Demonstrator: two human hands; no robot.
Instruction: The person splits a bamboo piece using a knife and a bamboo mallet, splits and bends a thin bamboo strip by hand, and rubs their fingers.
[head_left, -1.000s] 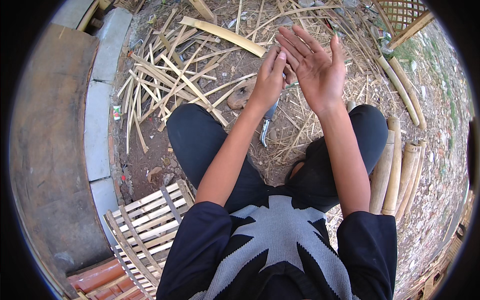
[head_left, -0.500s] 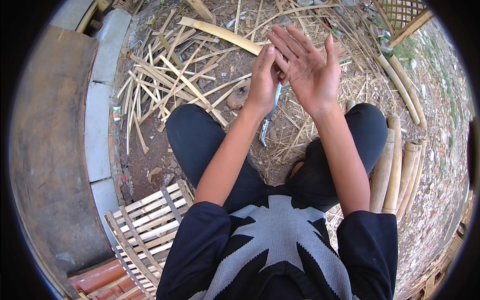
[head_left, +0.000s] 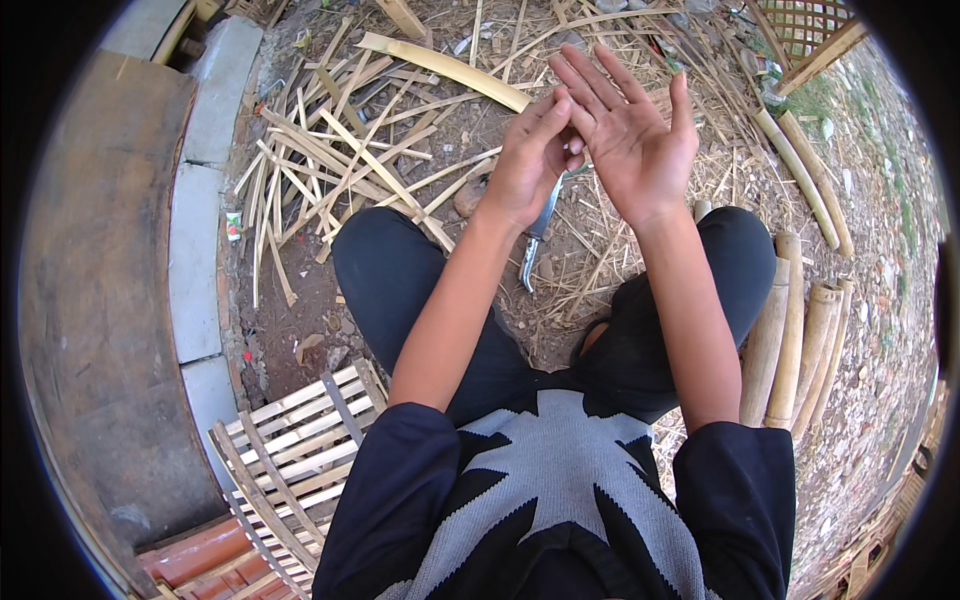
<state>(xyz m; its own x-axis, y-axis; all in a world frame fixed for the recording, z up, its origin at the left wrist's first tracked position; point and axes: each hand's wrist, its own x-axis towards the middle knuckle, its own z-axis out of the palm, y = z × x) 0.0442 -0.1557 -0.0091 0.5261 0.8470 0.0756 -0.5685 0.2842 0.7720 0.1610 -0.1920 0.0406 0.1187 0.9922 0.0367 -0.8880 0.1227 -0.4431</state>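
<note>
Both my hands are raised over the ground in front of my knees, side by side. My right hand [head_left: 635, 150] is open with its palm showing, fingers stretched and thumb apart. My left hand [head_left: 528, 165] is curled against its little-finger side, thumb and fingertips closed there; the contact is partly hidden. No tool or workpiece shows in either hand. Below them a knife [head_left: 533, 250] with a dark, curved, metal-tipped handle lies between my legs, its blade partly covered by my left hand. Beyond my left hand lies a wide split bamboo piece [head_left: 440, 65].
Thin bamboo strips [head_left: 330, 160] lie heaped at the far left. A brownish lump [head_left: 470, 198] sits by my left knee. Bamboo poles [head_left: 768, 345] lie beside my right thigh. A slatted bamboo frame [head_left: 300, 440] is at lower left, near a brown board [head_left: 105, 290] and grey blocks [head_left: 195, 260].
Both hands have shifted slightly up and to the right. My left thumb has bent over toward my right fingers. The knife and bamboo have stayed put.
</note>
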